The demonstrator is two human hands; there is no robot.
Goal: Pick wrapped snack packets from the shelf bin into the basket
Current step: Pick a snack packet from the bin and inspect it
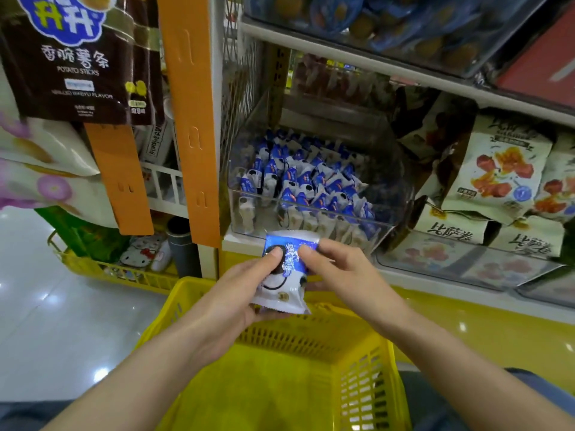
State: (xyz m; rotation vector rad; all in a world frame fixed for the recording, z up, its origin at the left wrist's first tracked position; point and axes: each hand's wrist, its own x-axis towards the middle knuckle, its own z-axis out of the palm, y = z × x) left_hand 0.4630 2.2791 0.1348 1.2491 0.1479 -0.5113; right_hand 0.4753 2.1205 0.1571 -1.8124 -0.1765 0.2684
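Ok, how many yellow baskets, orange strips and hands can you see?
Yellow baskets: 2
Orange strips: 2
Hands, left hand and right hand, both gripping the snack packet: 2
Total: 6

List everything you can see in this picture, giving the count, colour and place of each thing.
held packet: one, blue and white, between both hands above the basket
packets in bin: many, blue and white, piled inside the clear bin
clear bin: one, transparent, on the middle shelf
basket: one, yellow, below the hands
potato sticks bag: at least one, dark brown, hanging top left
orange strips: two, orange, hanging left of the shelf
cream bags: several, cream with red pictures, right of the bin
second basket: one, yellow, on the floor at left
left hand: holds the packet's left side
right hand: holds its right side
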